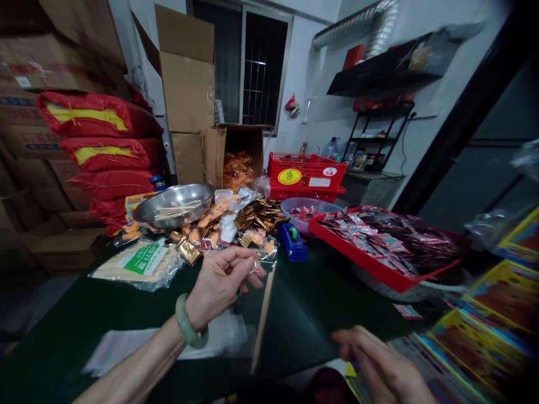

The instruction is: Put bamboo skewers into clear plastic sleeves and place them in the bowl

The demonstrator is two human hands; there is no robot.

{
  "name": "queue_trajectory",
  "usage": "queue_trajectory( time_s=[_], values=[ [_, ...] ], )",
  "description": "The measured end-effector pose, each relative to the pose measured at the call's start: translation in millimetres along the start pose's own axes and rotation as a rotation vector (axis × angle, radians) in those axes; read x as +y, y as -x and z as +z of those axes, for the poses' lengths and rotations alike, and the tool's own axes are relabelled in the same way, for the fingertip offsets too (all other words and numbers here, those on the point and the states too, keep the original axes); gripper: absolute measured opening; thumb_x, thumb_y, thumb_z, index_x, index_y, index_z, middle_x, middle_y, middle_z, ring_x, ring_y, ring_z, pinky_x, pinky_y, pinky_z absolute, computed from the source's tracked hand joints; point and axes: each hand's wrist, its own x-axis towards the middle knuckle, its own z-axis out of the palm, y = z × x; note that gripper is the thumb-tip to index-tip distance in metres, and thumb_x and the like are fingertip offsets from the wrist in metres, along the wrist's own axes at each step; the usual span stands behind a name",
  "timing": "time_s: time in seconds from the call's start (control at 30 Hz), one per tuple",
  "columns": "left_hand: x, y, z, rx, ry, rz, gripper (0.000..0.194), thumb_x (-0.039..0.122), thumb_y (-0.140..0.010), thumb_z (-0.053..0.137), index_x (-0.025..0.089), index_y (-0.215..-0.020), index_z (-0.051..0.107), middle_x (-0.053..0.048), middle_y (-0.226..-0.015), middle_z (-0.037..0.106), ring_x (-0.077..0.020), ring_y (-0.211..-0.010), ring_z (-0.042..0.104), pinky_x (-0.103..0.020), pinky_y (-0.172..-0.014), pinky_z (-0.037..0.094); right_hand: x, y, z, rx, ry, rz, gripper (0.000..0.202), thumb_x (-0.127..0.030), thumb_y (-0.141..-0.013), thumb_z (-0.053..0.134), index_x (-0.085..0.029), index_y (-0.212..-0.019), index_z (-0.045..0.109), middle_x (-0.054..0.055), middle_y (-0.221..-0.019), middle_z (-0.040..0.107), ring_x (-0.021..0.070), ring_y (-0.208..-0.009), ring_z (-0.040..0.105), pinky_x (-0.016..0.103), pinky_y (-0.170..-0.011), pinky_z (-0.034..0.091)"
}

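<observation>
Pinching clear bag (252,292) | left hand (219,286) | red crate (307,171) label "5A"

Dim indoor light, dark vignetted corners, wide-angle bending at edges, motion blur low in the foreground

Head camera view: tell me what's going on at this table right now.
A person's left hand, a green bangle on the wrist, pinches the top of a clear plastic bag with a wooden stick inside it. The right hand is blurred, low by the table edge near the yellow packaging. Behind sit a metal bowl, loose snack packets and a red tray of sachets.
</observation>
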Motion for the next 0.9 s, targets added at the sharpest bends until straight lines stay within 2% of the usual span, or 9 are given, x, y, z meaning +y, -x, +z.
queue_trajectory(
  time_s=[0.07, 0.17, 0.3, 0.37, 0.47, 0.57, 0.67, 0.8, 0.9],
  values=[
    [3.6, 0.7, 1.9, -0.022, -0.011, -0.018, 0.022, 0.03, -0.075, 0.058, 0.009, -0.081, 0.057, -0.006, -0.068, 0.065, -0.0123, -0.053, 0.061, -0.017, -0.041, 0.041, -18.7, -13.2, 19.4, 0.026, -0.039, -0.031, 0.029, -0.037, -0.084, 0.042, -0.019, -0.078, 0.064, 0.002, -0.059, 0.058, 0.0118, -0.048, 0.055, 0.019, -0.042, 0.044],
    [11.2, 3.6, 3.4, -0.046, -0.013, -0.025, 0.021, 0.029, -0.074, 0.057, 0.01, -0.082, 0.057, -0.005, -0.068, 0.065, -0.0114, -0.052, 0.06, -0.016, -0.041, 0.041, -48.2, -31.7, 41.8, 0.112, -0.064, -0.117, 0.026, -0.027, -0.087, 0.038, -0.018, -0.101, 0.058, -0.002, -0.055, 0.053, 0.0085, -0.041, 0.046, 0.017, -0.038, 0.038],
    [14.1, 5.8, 7.0, -0.089, -0.014, -0.017, 0.019, 0.028, -0.076, 0.056, 0.01, -0.083, 0.057, -0.005, -0.068, 0.064, -0.0118, -0.053, 0.061, -0.016, -0.041, 0.041, -71.4, -49.1, 52.4, 0.297, 0.075, -0.37, 0.043, -0.016, -0.084, 0.043, -0.019, -0.127, 0.039, 0.002, -0.074, 0.054, 0.011, -0.058, 0.053, 0.019, -0.05, 0.044],
    [12.6, 5.4, 9.7, -0.113, -0.014, -0.014, 0.019, 0.027, -0.075, 0.055, 0.01, -0.083, 0.057, -0.004, -0.067, 0.064, -0.0117, -0.054, 0.06, -0.016, -0.041, 0.041, -73.1, -53.1, 54.1, 0.273, 0.135, -0.461, 0.045, -0.012, -0.083, 0.043, -0.018, -0.126, 0.039, 0.006, -0.084, 0.054, 0.0127, -0.069, 0.056, 0.021, -0.058, 0.046],
    [10.2, 3.6, 13.2, -0.122, -0.02, -0.033, 0.018, 0.027, -0.075, 0.055, 0.009, -0.081, 0.057, -0.004, -0.066, 0.064, -0.0102, -0.053, 0.059, -0.016, -0.042, 0.041, -68.1, -52.1, 53.0, 0.202, 0.161, -0.512, 0.033, -0.007, -0.082, 0.043, -0.017, -0.112, 0.05, 0.008, -0.089, 0.055, 0.0129, -0.074, 0.057, 0.022, -0.062, 0.046],
    [8.1, 1.5, 15.1, -0.115, 0.001, -0.062, 0.019, 0.027, -0.074, 0.054, 0.009, -0.08, 0.057, -0.004, -0.065, 0.063, -0.0098, -0.052, 0.058, -0.015, -0.041, 0.04, -60.9, -46.2, 45.3, 0.157, 0.163, -0.458, 0.015, -0.01, -0.082, 0.044, -0.015, -0.087, 0.058, 0.004, -0.071, 0.054, 0.0106, -0.06, 0.054, 0.02, -0.053, 0.044],
    [5.7, -0.1, 16.7, -0.131, 0.028, -0.079, 0.02, 0.029, -0.074, 0.054, 0.01, -0.08, 0.055, -0.004, -0.065, 0.063, -0.0107, -0.051, 0.058, -0.016, -0.04, 0.04, -53.0, -41.0, 36.0, 0.037, 0.196, -0.329, 0.022, -0.017, -0.083, 0.044, -0.017, -0.064, 0.055, -0.001, -0.053, 0.048, 0.0094, -0.046, 0.047, 0.019, -0.042, 0.038],
    [3.8, -1.1, 20.8, -0.145, 0.034, -0.074, 0.021, 0.03, -0.074, 0.055, 0.01, -0.081, 0.055, -0.004, -0.066, 0.063, -0.0121, -0.052, 0.06, -0.017, -0.04, 0.04, -44.8, -38.7, 30.5, 0.115, 0.213, -0.253, 0.023, -0.021, -0.077, 0.047, -0.019, -0.095, 0.062, 0.009, -0.089, 0.063, 0.0227, -0.087, 0.057, 0.035, -0.071, 0.047],
    [4.2, -1.9, 24.0, -0.164, 0.018, -0.074, 0.023, 0.032, -0.074, 0.055, 0.01, -0.082, 0.056, -0.004, -0.066, 0.063, -0.0123, -0.053, 0.06, -0.017, -0.041, 0.041, -48.2, -41.3, 30.4, 0.046, -0.159, 0.01, 0.024, -0.031, -0.078, 0.051, -0.019, -0.095, 0.062, 0.008, -0.088, 0.065, 0.0212, -0.084, 0.06, 0.031, -0.07, 0.048]
  ],
)
